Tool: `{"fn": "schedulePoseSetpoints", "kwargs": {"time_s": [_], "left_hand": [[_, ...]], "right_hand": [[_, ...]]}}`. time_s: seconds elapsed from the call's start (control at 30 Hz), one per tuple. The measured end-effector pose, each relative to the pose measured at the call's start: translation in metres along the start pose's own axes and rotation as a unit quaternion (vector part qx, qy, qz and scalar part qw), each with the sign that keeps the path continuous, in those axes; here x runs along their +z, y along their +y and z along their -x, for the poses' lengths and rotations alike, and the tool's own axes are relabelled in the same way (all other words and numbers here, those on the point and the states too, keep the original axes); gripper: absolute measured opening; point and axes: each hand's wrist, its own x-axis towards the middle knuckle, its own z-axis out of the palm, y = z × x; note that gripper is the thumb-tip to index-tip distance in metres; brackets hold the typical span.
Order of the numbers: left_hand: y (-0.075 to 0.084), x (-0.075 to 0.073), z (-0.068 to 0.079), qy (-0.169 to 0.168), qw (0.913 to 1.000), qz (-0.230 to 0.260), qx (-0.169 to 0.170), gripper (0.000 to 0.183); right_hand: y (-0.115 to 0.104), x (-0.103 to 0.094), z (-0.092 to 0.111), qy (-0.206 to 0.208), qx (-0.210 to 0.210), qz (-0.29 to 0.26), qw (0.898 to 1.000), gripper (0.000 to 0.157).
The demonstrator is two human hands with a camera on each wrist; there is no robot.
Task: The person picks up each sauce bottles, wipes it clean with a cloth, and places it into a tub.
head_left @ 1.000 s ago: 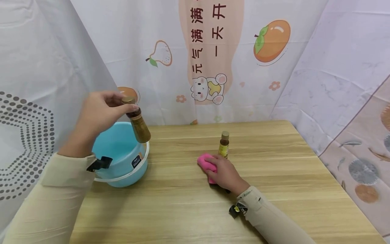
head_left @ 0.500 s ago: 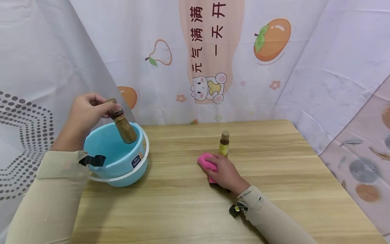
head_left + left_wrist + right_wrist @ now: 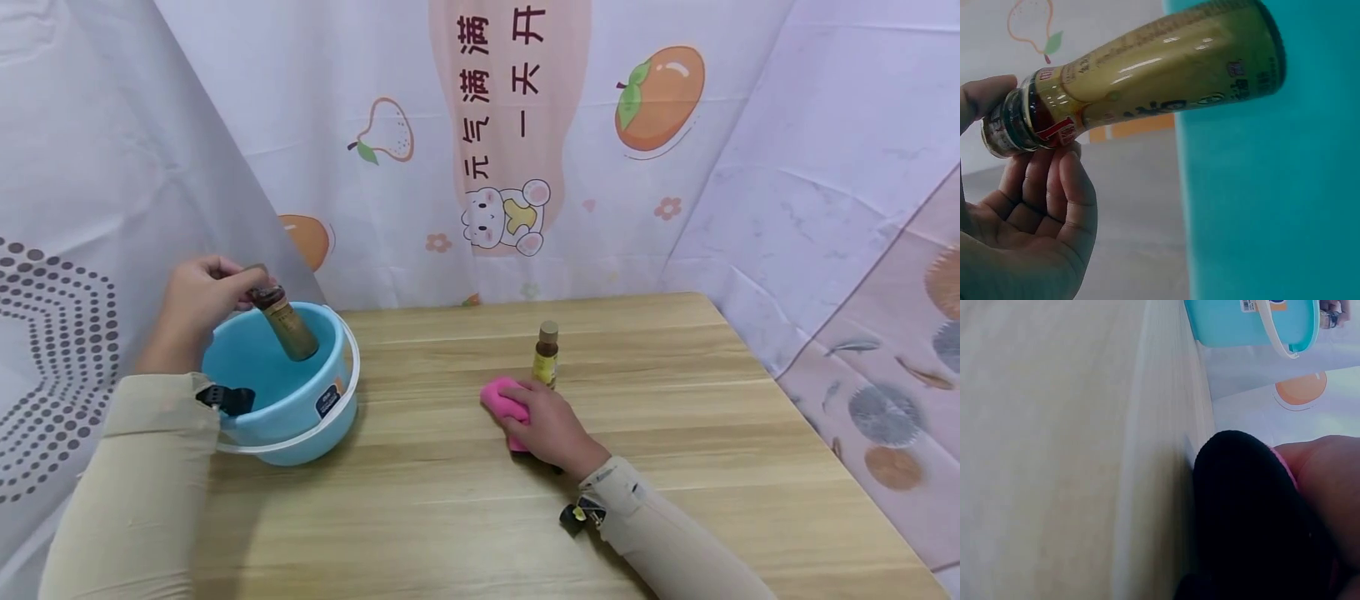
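In the head view my left hand [image 3: 197,304] pinches a glass bottle [image 3: 288,332] by its neck and cap. The bottle tilts, base down to the right, within the mouth of a light blue bucket [image 3: 292,423]. The left wrist view shows the bottle's gold label [image 3: 1166,62] and the thumb and fingers at its neck. At mid-table my right hand [image 3: 551,421] grips a soft-looking pink item [image 3: 501,398] against the tabletop. Its black, fuzzy side [image 3: 1247,506] fills much of the right wrist view; its exact kind is unclear.
Just behind the right hand stands a smaller brown bottle [image 3: 547,354] with a yellow label, its base hidden. The bucket's white handle [image 3: 330,427] hangs down its front. A printed curtain [image 3: 420,208] rises behind the wooden table [image 3: 450,533].
My left hand has carried the bottle left and down, from above the bucket's right rim into its mouth. The right hand stays in place on the pink item.
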Motion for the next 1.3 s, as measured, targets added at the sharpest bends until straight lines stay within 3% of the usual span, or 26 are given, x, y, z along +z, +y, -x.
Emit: {"fn": "schedulePoseSetpoints", "kwargs": {"time_s": [0.33, 0.53, 0.83, 1.3], "left_hand": [[-0.021, 0.002, -0.007, -0.051, 0.9967, -0.051, -0.036, 0.069], [-0.028, 0.002, -0.006, -0.094, 0.9900, -0.087, -0.059, 0.079], [-0.032, 0.001, -0.008, -0.157, 0.9776, -0.136, -0.035, 0.064], [-0.036, 0.003, -0.009, -0.172, 0.9659, -0.187, -0.047, 0.052]], "right_hand": [[-0.001, -0.001, 0.000, -0.010, 0.007, 0.002, 1.000, 0.047], [-0.001, -0.002, -0.001, -0.010, 0.003, -0.003, 1.000, 0.047], [0.000, 0.000, -0.001, -0.008, 0.008, 0.006, 1.000, 0.046], [0.000, 0.000, 0.000, -0.006, 0.003, 0.007, 1.000, 0.046]]}}
